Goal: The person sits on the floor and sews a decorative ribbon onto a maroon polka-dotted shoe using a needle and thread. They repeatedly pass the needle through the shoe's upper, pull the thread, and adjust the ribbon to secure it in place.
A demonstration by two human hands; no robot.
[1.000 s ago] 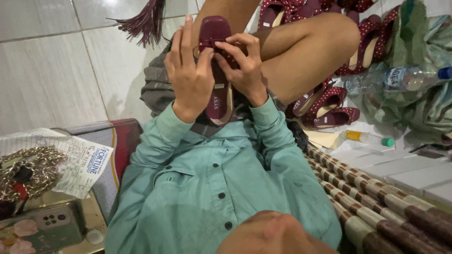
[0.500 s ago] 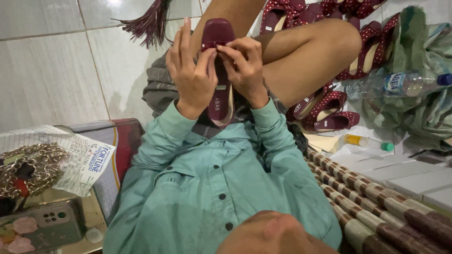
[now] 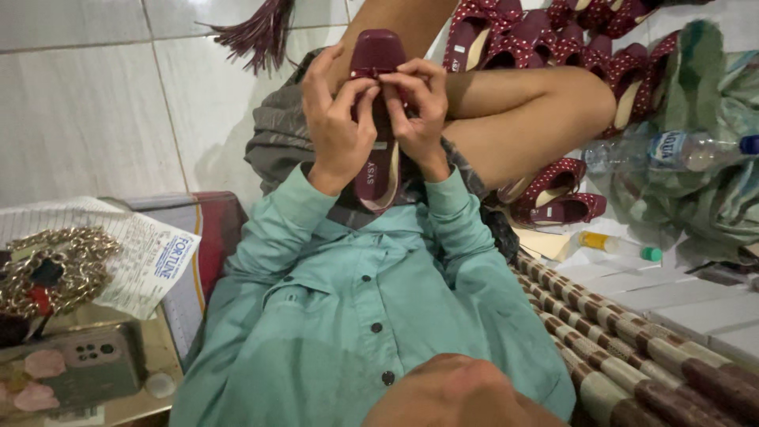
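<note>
A dark red flat shoe (image 3: 378, 170) with a pale insole is held upright in front of me, toe up. My left hand (image 3: 336, 122) wraps its left side, fingers pinching at the toe strap. On the shoe's right side, my right hand (image 3: 419, 107) has its fingertips meeting the left ones on the same small piece at the toe. My teal shirt sleeves fill the lower middle. My bent bare knee (image 3: 545, 107) lies behind the hands.
Several dark red dotted shoes (image 3: 553, 39) are piled at the top right, a pair (image 3: 553, 198) beside my leg. A water bottle (image 3: 672, 150), small glue bottle (image 3: 617, 245), striped mat (image 3: 648, 340), gold chains (image 3: 47, 269), phone (image 3: 95, 364) and tassel (image 3: 257, 32) surround me.
Both hands have slid slightly up the shoe, and the fingertips have closed together on the piece at the toe. The view has shifted a little.
</note>
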